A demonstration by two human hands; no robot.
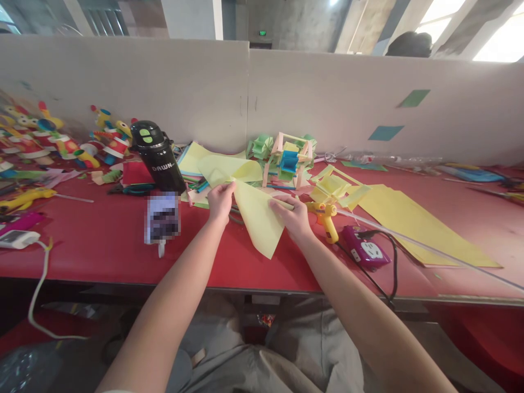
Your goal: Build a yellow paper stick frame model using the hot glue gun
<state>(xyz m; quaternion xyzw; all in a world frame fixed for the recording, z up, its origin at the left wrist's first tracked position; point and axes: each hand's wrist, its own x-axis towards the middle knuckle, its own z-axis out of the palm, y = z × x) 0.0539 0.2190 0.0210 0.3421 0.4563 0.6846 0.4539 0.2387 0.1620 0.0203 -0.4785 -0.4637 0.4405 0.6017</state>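
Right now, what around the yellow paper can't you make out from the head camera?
- Blurred patch: pixelated, contents unreadable.
- Left hand fingers: hidden behind yellow paper.
- Thin stick: far end cut by the right edge.
- Black cable: drops below the table edge.

The paper [257, 218] was pale yellow, the table [102, 240] red, the flask [158, 155] black, the glue gun [325, 218] yellow, the socket [364, 248] purple.

daylight pours from blown-out windows [499, 38] at top right — the red table [102, 240] is evenly lit, shadows soft. wide-lens bending curves the edges, a pixelated patch [162, 217] sits mid-left, and space beneath the table stays dim.
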